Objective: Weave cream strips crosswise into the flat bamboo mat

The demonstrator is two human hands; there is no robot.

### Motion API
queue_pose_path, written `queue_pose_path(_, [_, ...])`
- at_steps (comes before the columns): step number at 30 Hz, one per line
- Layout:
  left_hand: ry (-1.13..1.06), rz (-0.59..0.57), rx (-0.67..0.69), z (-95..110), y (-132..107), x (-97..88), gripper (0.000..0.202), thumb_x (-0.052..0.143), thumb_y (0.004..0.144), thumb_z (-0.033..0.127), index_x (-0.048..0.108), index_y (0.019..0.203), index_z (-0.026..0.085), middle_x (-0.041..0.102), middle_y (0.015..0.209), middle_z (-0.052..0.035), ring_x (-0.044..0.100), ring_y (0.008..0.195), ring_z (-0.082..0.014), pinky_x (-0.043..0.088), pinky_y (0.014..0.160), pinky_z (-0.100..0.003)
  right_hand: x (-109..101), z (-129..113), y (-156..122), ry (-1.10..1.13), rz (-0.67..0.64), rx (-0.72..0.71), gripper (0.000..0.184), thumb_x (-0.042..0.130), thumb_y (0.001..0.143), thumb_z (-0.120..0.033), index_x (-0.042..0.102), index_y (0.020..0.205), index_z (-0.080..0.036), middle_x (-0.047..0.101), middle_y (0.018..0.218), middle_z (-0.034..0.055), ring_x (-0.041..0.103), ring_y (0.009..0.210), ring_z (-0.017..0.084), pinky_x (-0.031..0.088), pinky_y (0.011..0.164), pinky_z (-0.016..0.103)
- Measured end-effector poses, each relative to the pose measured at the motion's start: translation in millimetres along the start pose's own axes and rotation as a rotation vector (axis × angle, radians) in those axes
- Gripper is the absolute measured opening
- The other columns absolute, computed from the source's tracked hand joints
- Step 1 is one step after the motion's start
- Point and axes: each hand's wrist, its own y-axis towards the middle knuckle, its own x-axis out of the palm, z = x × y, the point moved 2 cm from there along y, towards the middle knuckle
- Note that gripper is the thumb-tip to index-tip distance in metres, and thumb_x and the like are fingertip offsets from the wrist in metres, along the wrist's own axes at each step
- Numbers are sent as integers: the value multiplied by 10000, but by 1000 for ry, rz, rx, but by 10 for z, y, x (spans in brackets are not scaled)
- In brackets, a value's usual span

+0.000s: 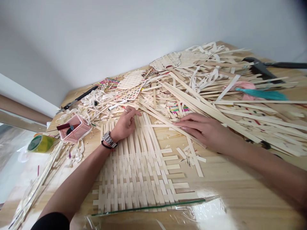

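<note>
A partly woven mat [139, 179] of pale, flat bamboo-like strips lies in front of me, its lower part in a tight over-and-under weave. Its long strips run loose toward the far side. Over their far ends, my left hand [124, 124] is closed with curled fingers and presses on the strips; its fingertips are partly hidden. To the right, my right hand [201, 129] pinches the end of a crosswise strip [159, 126] that reaches into the long strips. Along the mat's near edge runs a green bar [148, 207] with clear plastic film [203, 214] beside it.
Loose strips [240, 118] pile up behind and right. Woven pieces [130, 80], a white marker [117, 105], scissors [76, 100], a pink basket [76, 132] and yellow-green tape [40, 143] stand farther left. A hammer-like black tool [261, 68] and teal tassel [263, 93] lie right.
</note>
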Motion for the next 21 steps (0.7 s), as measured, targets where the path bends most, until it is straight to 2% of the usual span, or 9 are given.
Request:
queue_pose_path(3, [35, -72, 5, 22, -4, -69, 549, 514, 791, -12, 632, 1269, 232, 559, 1236, -99, 578, 1171, -255, 576, 944, -420, 7, -11, 14, 5, -7, 19, 311, 556, 1070, -252, 802, 1250, -312, 783, 1127, 76, 744, 1015, 223, 626, 917, 430])
queue_pose_path(5, [85, -109, 23, 40, -7, -135, 562, 541, 822, 23, 595, 1342, 231, 538, 1312, -108, 559, 1276, -268, 521, 1129, -488, 10, -23, 33, 3, -11, 35, 317, 535, 1072, -258, 808, 1228, -297, 785, 1126, 92, 744, 1020, 239, 631, 922, 463])
queue_pose_path(7, [147, -122, -9, 37, -7, -201, 570, 583, 866, 85, 551, 1417, 229, 526, 1351, -119, 544, 1320, -283, 467, 1210, -534, 12, -38, 57, 4, -25, 32, 324, 521, 1071, -256, 812, 1210, -282, 789, 1111, 102, 747, 1018, 245, 639, 900, 465])
queue_pose_path(11, [247, -137, -85, 2, -24, -272, 535, 637, 899, 177, 553, 1425, 221, 564, 1358, -129, 547, 1319, -320, 470, 1188, -578, 7, -57, 90, -9, -12, 17, 319, 524, 1064, -251, 813, 1199, -272, 791, 1104, 99, 753, 1017, 235, 641, 885, 436])
queue_pose_path(14, [267, -143, -119, -10, -92, -263, 455, 636, 960, 268, 557, 1406, 223, 597, 1360, -129, 558, 1307, -325, 472, 1165, -574, 12, -65, 86, -13, 0, 18, 318, 525, 1057, -240, 807, 1202, -269, 788, 1117, 100, 748, 1038, 238, 631, 915, 449])
queue_pose_path(17, [225, -81, -163, -30, -187, -237, 384, 612, 1020, 359, 551, 1376, 227, 632, 1343, -120, 581, 1295, -303, 473, 1155, -536, 21, -77, 75, -22, 0, 18, 323, 513, 1059, -234, 804, 1197, -259, 784, 1112, 96, 745, 1031, 234, 624, 914, 445])
queue_pose_path(21, [222, -2, -184, -69, -264, -205, 352, 638, 1013, 381, 576, 1321, 223, 672, 1267, -109, 612, 1232, -296, 487, 1113, -524, 21, -77, 65, -37, -4, 20, 352, 498, 1048, -188, 795, 1218, -269, 780, 1137, 90, 741, 1043, 215, 618, 923, 418])
